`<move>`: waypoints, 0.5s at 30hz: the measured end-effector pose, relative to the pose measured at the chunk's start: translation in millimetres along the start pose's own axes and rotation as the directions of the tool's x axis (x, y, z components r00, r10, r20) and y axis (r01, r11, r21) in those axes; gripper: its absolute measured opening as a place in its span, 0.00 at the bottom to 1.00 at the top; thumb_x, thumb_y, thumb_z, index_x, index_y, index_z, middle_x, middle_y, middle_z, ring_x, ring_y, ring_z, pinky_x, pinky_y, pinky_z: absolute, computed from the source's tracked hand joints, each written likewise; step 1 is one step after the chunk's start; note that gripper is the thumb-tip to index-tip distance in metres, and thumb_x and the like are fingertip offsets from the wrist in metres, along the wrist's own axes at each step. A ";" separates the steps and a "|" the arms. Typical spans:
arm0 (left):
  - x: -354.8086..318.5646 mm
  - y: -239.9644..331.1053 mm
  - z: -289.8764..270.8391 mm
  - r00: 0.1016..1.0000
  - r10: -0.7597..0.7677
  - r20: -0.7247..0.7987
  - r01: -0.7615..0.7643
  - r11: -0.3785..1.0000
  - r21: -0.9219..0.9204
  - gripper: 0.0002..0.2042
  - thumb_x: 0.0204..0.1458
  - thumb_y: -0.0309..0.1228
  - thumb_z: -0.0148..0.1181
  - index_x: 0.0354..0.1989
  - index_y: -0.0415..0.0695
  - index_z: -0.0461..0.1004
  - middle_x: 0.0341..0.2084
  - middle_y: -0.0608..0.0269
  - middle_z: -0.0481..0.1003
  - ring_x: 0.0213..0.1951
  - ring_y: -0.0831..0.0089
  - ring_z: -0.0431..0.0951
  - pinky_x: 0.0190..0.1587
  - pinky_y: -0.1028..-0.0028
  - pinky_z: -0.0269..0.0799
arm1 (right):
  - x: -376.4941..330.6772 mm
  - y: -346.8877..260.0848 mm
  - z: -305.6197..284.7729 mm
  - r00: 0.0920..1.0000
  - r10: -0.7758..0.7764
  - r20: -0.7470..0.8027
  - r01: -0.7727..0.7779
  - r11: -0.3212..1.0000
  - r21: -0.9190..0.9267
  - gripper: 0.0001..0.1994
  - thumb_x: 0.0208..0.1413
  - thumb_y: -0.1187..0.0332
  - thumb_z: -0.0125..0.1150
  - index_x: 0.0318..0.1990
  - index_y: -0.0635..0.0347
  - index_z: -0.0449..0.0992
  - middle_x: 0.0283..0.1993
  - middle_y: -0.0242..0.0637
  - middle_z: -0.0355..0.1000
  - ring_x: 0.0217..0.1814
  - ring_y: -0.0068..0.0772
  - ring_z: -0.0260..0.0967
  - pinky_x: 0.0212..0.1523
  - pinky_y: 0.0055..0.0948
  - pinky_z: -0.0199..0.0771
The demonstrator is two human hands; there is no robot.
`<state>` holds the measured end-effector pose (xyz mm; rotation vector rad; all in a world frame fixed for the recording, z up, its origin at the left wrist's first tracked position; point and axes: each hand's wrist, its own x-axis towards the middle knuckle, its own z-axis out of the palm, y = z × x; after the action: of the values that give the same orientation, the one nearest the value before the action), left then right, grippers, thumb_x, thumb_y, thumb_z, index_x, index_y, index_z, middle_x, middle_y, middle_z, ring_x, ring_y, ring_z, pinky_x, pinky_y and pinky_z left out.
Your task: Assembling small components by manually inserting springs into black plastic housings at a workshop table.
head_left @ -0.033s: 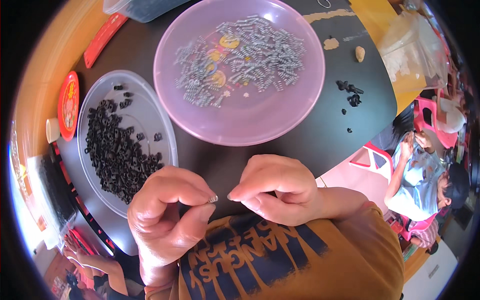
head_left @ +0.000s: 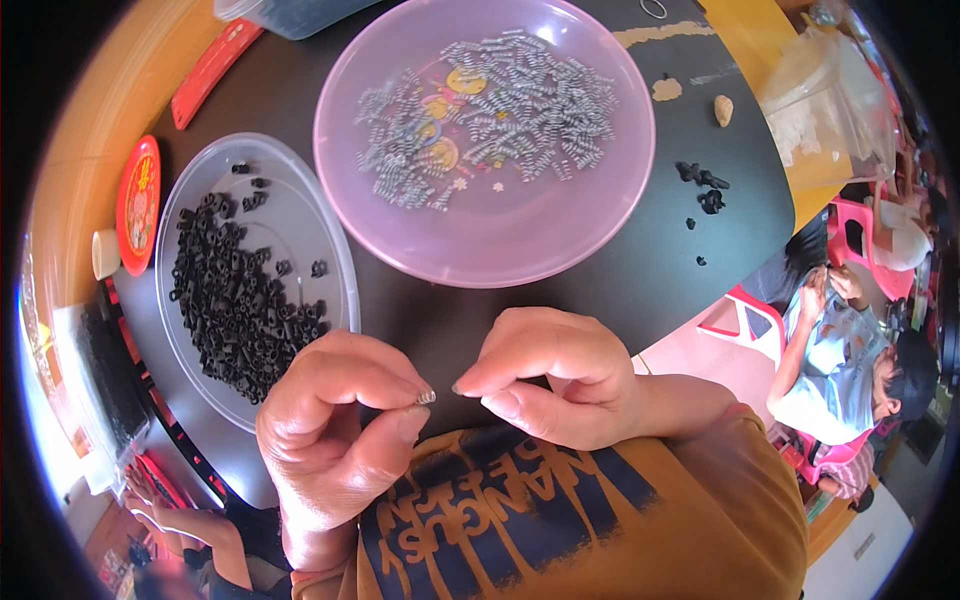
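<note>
Dark tabletop fills the upper view, with an orange border at the rim. I log the left hand at about 7 o'clock, fingers curled, thumb and forefinger pinched shut on a small metal spring. The right hand sits at 6 o'clock, just beside it, thumb and forefinger closed to a point; the tip faces the spring, and I cannot tell whether it touches it or grips anything. At 12 o'clock from the hands stands a pink bowl holding a spread of grey springs. At 9 o'clock lies a clear oval tray with black plastic pieces. A few loose black pieces lie at 2 o'clock.
</note>
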<state>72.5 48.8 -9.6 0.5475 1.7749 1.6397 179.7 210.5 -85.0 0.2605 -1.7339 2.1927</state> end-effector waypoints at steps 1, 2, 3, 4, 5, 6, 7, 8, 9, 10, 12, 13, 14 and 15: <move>-3.6 -1.4 -2.0 1.000 0.001 -0.011 -0.001 1.000 -0.004 0.09 0.40 0.15 0.62 0.30 0.39 0.73 0.30 0.58 0.73 0.31 0.75 0.72 0.35 0.79 0.66 | 1.4 0.4 4.3 0.999 0.037 -0.019 -0.037 0.999 0.015 0.12 0.51 0.81 0.57 0.45 0.68 0.74 0.34 0.38 0.72 0.31 0.27 0.68 0.31 0.25 0.66; -7.0 -2.3 -3.5 0.998 -0.026 -0.049 0.023 0.998 -0.061 0.09 0.40 0.14 0.61 0.30 0.38 0.73 0.30 0.57 0.73 0.32 0.75 0.72 0.35 0.79 0.66 | 2.4 0.4 8.0 0.997 0.073 -0.038 -0.072 0.997 0.030 0.14 0.51 0.81 0.57 0.46 0.65 0.74 0.34 0.35 0.71 0.31 0.26 0.68 0.31 0.26 0.67; -10.8 -3.7 -5.3 0.995 -0.056 -0.086 0.046 0.992 -0.118 0.09 0.40 0.14 0.61 0.30 0.38 0.73 0.31 0.56 0.73 0.32 0.74 0.72 0.35 0.79 0.67 | 3.0 0.1 11.5 0.997 0.078 -0.028 -0.077 0.997 0.033 0.14 0.51 0.81 0.57 0.46 0.65 0.74 0.34 0.35 0.71 0.31 0.26 0.68 0.31 0.26 0.67; -13.1 -5.9 -9.2 0.996 -0.038 -0.078 0.027 0.991 -0.134 0.09 0.40 0.14 0.61 0.31 0.37 0.74 0.31 0.56 0.72 0.32 0.74 0.72 0.36 0.79 0.67 | 3.6 -0.6 14.6 0.993 0.112 -0.031 -0.111 0.993 0.050 0.14 0.51 0.81 0.57 0.47 0.65 0.74 0.34 0.35 0.71 0.32 0.25 0.69 0.32 0.24 0.68; -16.1 -5.2 -10.4 0.995 -0.039 -0.087 0.027 0.990 -0.137 0.09 0.40 0.14 0.61 0.31 0.37 0.74 0.31 0.56 0.72 0.32 0.74 0.72 0.36 0.79 0.67 | 4.2 -1.6 17.5 0.989 0.146 -0.034 -0.144 0.987 0.068 0.14 0.52 0.80 0.58 0.48 0.65 0.74 0.35 0.35 0.72 0.33 0.25 0.69 0.34 0.23 0.69; -18.6 -4.0 -11.1 0.993 -0.063 -0.103 0.046 0.986 -0.160 0.09 0.40 0.14 0.61 0.31 0.37 0.74 0.31 0.56 0.72 0.32 0.74 0.72 0.36 0.79 0.67 | 3.9 -3.0 19.8 0.988 0.150 -0.029 -0.147 0.987 0.068 0.14 0.52 0.80 0.58 0.48 0.65 0.74 0.35 0.35 0.72 0.33 0.25 0.69 0.34 0.23 0.69; -21.0 -3.6 -11.9 0.989 -0.088 -0.118 0.065 0.981 -0.183 0.09 0.40 0.14 0.61 0.31 0.37 0.74 0.31 0.56 0.72 0.31 0.74 0.72 0.37 0.79 0.67 | 3.6 -4.8 21.8 0.976 0.214 -0.037 -0.210 0.974 0.081 0.14 0.52 0.80 0.58 0.48 0.65 0.73 0.35 0.35 0.72 0.33 0.24 0.69 0.35 0.22 0.69; -23.4 -5.1 -13.0 0.989 -0.088 -0.121 0.065 0.980 -0.186 0.09 0.40 0.14 0.61 0.31 0.37 0.74 0.31 0.56 0.72 0.31 0.74 0.72 0.37 0.79 0.67 | 3.8 -6.6 23.6 0.960 0.277 -0.045 -0.272 0.958 0.093 0.14 0.53 0.79 0.59 0.49 0.65 0.73 0.35 0.35 0.72 0.34 0.24 0.69 0.37 0.21 0.70; -25.7 -7.4 -14.1 0.990 -0.055 -0.128 0.035 0.988 -0.151 0.09 0.40 0.15 0.61 0.31 0.38 0.74 0.31 0.56 0.73 0.31 0.74 0.72 0.36 0.78 0.67 | 5.6 -8.0 25.9 0.953 0.298 -0.048 -0.292 0.951 0.099 0.13 0.55 0.78 0.58 0.48 0.65 0.74 0.36 0.36 0.72 0.34 0.23 0.69 0.35 0.21 0.69; -27.6 -8.8 -15.3 0.991 -0.022 -0.134 0.006 0.993 -0.115 0.08 0.40 0.15 0.61 0.31 0.38 0.75 0.31 0.57 0.73 0.31 0.74 0.72 0.36 0.78 0.67 | 7.9 -10.5 26.1 0.953 0.299 -0.043 -0.294 0.951 0.098 0.13 0.55 0.78 0.58 0.48 0.65 0.74 0.36 0.36 0.72 0.34 0.23 0.69 0.35 0.21 0.69; -30.3 -9.4 -15.9 0.990 -0.002 -0.138 -0.008 0.997 -0.075 0.09 0.40 0.15 0.61 0.31 0.38 0.75 0.31 0.57 0.73 0.31 0.74 0.72 0.36 0.78 0.67 | 12.7 -14.1 23.3 0.960 0.280 0.027 -0.280 0.960 -0.019 0.12 0.54 0.79 0.59 0.47 0.65 0.74 0.35 0.37 0.72 0.33 0.25 0.69 0.34 0.22 0.68; -31.4 -9.7 -15.6 0.990 0.017 -0.138 -0.021 0.999 -0.031 0.09 0.40 0.15 0.61 0.31 0.38 0.75 0.31 0.57 0.73 0.31 0.73 0.72 0.36 0.78 0.66 | 14.5 -12.0 23.2 0.959 0.282 0.032 -0.282 0.959 -0.020 0.12 0.54 0.79 0.59 0.47 0.65 0.74 0.35 0.37 0.72 0.33 0.25 0.69 0.34 0.22 0.68; -32.4 -9.6 -15.3 0.990 0.017 -0.142 -0.022 0.999 -0.034 0.09 0.40 0.15 0.61 0.31 0.38 0.75 0.31 0.57 0.73 0.31 0.73 0.72 0.36 0.78 0.66 | 16.3 -8.3 23.9 0.983 0.182 0.036 -0.179 0.981 -0.082 0.12 0.53 0.79 0.59 0.46 0.65 0.75 0.35 0.38 0.72 0.33 0.27 0.69 0.33 0.23 0.68; -33.2 -8.7 -14.8 0.989 0.015 -0.144 -0.016 1.000 -0.004 0.09 0.40 0.15 0.61 0.31 0.38 0.76 0.31 0.58 0.73 0.31 0.73 0.72 0.35 0.77 0.66 | 17.0 -5.2 25.3 0.996 0.080 0.048 -0.073 0.987 -0.141 0.12 0.52 0.80 0.60 0.45 0.66 0.75 0.35 0.39 0.72 0.32 0.28 0.70 0.32 0.24 0.68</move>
<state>86.5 14.2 -12.1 0.4516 1.8733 1.7322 164.2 189.4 -68.3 0.2233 -1.9462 2.1221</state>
